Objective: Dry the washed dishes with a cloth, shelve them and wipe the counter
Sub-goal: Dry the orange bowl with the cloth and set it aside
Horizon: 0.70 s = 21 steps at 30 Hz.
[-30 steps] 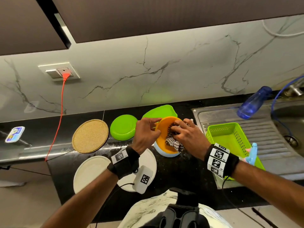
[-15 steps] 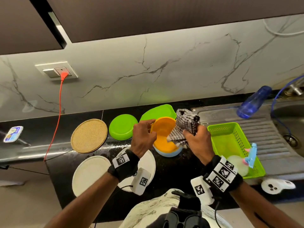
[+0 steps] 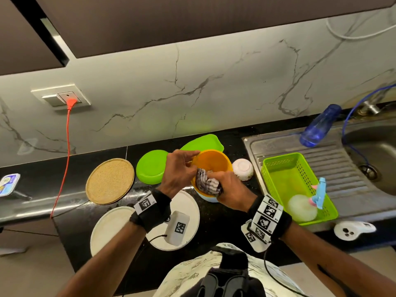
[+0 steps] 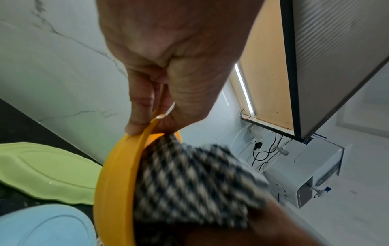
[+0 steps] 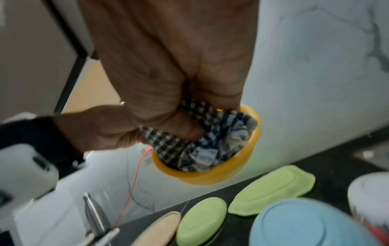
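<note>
My left hand (image 3: 180, 168) pinches the rim of an orange bowl (image 3: 211, 162), thumb inside and fingers outside, holding it tilted above the counter. The rim pinch shows close up in the left wrist view on the orange bowl (image 4: 118, 174). My right hand (image 3: 227, 187) grips a bunched black-and-white checked cloth (image 3: 206, 184) and presses it inside the bowl. In the right wrist view the checked cloth (image 5: 210, 141) fills the orange bowl (image 5: 231, 173). A light blue bowl (image 3: 209, 197) sits upside down on the black counter (image 3: 225, 213) just under the orange one.
Two white plates (image 3: 109, 228) lie near the front edge. A cork mat (image 3: 110, 181), a round green plate (image 3: 151, 166), a green oval dish (image 3: 203, 142) and an upturned white bowl (image 3: 243, 169) sit behind. A green basket (image 3: 295, 185) stands on the sink drainboard, a blue bottle (image 3: 319, 125) behind it.
My right hand lifted the cloth out of the orange bowl half a second ago and has now pushed it back inside. The left hand kept its hold on the rim.
</note>
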Each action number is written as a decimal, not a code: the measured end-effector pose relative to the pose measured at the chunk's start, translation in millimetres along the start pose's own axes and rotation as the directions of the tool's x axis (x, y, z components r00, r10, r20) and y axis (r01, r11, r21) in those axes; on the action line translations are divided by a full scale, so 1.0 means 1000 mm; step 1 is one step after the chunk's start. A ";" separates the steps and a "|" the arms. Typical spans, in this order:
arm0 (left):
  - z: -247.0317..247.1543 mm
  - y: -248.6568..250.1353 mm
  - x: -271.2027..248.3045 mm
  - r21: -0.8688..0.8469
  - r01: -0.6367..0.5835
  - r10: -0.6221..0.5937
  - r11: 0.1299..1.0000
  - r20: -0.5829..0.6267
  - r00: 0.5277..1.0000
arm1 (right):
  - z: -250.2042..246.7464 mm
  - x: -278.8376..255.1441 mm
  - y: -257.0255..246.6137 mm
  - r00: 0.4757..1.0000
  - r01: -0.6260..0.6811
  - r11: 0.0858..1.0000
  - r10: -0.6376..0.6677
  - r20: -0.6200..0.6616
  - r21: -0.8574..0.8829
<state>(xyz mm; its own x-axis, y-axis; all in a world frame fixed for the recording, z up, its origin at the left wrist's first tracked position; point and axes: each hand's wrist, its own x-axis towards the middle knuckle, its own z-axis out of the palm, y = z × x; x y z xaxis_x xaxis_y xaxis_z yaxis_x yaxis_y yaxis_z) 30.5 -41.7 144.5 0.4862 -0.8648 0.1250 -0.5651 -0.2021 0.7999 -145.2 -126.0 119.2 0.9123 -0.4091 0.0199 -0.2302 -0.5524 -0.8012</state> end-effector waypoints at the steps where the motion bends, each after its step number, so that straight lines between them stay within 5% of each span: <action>1: 0.002 -0.002 0.002 0.017 0.007 -0.007 1.000 -0.003 1.000 | -0.001 -0.004 0.001 0.999 0.032 0.999 -0.032 0.011 -0.020; 6: 0.015 -0.008 0.008 0.044 0.029 -0.028 0.999 -0.020 0.999 | -0.038 -0.018 0.000 0.999 0.009 0.996 -0.005 0.043 -0.092; 9: 0.020 -0.016 0.009 0.059 0.041 -0.038 0.997 -0.054 0.998 | -0.070 -0.031 0.003 0.979 -0.094 0.995 0.097 -0.179 0.025; 13: 0.024 -0.025 0.011 0.085 0.063 -0.059 0.994 -0.043 0.997 | -0.100 -0.052 0.028 0.758 -0.417 0.902 0.412 -0.505 0.109; 17: 0.030 -0.029 0.011 0.092 0.060 -0.059 0.994 -0.021 0.998 | -0.109 -0.067 0.074 0.688 -0.598 0.798 0.463 -0.559 -0.075; 21: 0.034 -0.033 0.010 0.103 0.080 -0.080 0.991 -0.006 0.997 | -0.107 -0.065 0.109 0.565 -0.702 0.706 0.471 -0.677 -0.094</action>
<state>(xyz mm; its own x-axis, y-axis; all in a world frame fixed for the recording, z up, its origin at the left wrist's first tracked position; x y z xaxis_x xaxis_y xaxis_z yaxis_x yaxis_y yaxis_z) 31.5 -58.8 99.3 0.5337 -0.8433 0.0636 -0.5898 -0.3173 0.7426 -265.8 -237.7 94.5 0.1778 -0.9833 0.0387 -0.8346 -0.1715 -0.5236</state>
